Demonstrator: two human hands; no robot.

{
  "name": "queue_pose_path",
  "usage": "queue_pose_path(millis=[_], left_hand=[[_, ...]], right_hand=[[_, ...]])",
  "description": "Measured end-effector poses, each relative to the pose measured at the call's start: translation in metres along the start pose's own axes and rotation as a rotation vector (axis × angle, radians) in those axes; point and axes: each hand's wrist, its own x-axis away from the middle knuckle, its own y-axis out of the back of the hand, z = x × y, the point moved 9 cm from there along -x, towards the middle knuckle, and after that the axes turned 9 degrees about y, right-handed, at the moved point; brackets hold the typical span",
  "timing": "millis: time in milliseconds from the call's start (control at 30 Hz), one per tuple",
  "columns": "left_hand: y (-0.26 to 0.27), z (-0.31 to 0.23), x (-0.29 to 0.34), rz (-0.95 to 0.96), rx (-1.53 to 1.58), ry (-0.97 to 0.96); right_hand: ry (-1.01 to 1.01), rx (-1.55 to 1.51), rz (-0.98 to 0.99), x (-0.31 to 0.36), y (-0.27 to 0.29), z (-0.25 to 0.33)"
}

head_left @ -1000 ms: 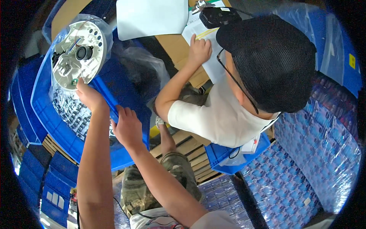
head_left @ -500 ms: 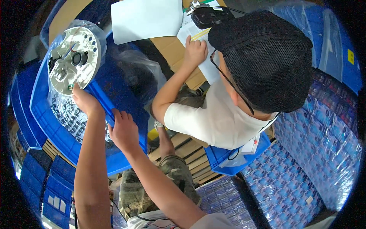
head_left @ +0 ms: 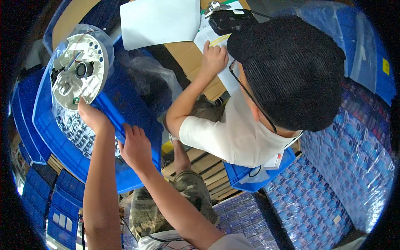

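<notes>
Your left hand (head_left: 93, 116) pinches the white shell (head_left: 86, 86); right hand (head_left: 136, 148) grips a blue bin (head_left: 109, 115). Shell looks light, stiff; hold its rim (head_left: 105, 62).

Round white housing (head_left: 77, 86) with its inner side in view – held at its lower edge.
It is raised above the blue bin (head_left: 46, 125), shallow and disc-like, its moulded inside turned toward the camera; a black cylindrical part (head_left: 83, 70) stands near the middle, a small green board (head_left: 76, 101) sits by the lower rim – dark round holes (head_left: 96, 46) line the upper right.
</notes>
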Motion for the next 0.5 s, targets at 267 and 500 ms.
queue_pose_path(millis=[267,500], left_hand=[[-0.008,0.008,0.003,0.102,0.157,0.064],[0.002,0.014,0.003,0.005,0.121,0.146]], right_hand=[[0.005,-0.042,-0.014,0.0,0.006,-0.005],[-0.001,-0.062,-0.014,-0.001,0.008,-0.005]])
